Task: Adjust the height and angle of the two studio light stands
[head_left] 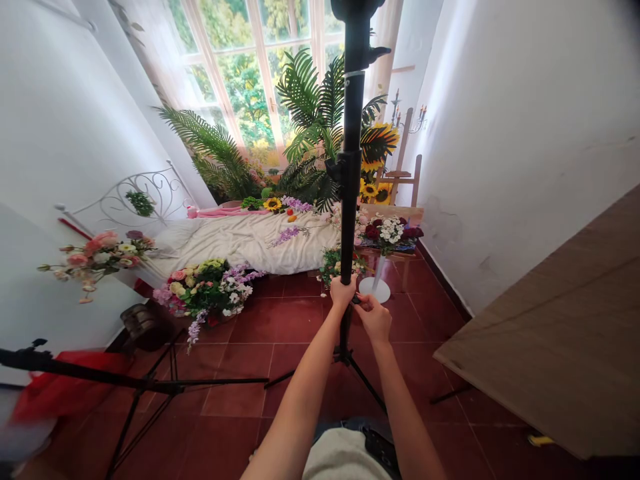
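A tall black light stand (353,113) rises upright in front of me, its top cut off by the frame edge. My left hand (343,291) is wrapped around the pole low down, just above the spread legs. On the pole's right side, the fingers of my right hand (374,319) pinch a small black knob (356,299) at the lower collar. Higher up, a second collar with a knob (335,170) sits on the pole. The stand's legs (367,383) rest on the red tiled floor.
Another black stand (150,385) spreads its legs at the left. A bed with a cream cover (250,243), flower bunches (205,290) and palm leaves (310,107) lie ahead. To the right are a white-based flower stand (375,289), an easel (403,173) and a large brown board (560,320).
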### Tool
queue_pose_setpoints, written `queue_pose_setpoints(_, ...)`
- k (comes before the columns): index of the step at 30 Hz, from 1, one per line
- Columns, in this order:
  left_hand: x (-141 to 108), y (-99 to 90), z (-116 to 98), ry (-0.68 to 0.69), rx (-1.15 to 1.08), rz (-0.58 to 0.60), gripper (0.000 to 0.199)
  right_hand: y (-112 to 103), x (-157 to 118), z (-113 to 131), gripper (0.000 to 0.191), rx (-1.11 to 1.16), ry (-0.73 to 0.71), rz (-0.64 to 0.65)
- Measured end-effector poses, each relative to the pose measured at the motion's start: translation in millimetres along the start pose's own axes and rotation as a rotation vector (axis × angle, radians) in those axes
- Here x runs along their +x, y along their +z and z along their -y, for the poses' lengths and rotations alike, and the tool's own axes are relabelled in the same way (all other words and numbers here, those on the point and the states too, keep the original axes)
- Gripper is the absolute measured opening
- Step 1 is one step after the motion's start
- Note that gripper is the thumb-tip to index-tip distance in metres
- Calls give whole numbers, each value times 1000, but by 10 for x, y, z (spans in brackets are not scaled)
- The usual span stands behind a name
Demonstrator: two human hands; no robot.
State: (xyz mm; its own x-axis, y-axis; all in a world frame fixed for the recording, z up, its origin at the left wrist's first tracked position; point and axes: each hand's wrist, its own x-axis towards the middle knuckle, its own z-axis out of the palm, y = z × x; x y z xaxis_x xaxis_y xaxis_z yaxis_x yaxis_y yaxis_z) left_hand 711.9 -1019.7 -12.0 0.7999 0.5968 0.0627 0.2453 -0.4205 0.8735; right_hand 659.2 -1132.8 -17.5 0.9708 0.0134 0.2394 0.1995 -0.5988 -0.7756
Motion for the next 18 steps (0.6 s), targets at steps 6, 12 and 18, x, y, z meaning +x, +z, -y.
queue_pose_setpoints(6,11,14,14,-2,-10,10,38,59,38,28,44,506,218,96)
queue_pose_setpoints(12,41,-9,23,31,-75,70,36,108,80,12,49,645,361,123)
queue_pose_setpoints(18,23,-81,21,99,-226,173,43,59,21,65,53,623,353,100)
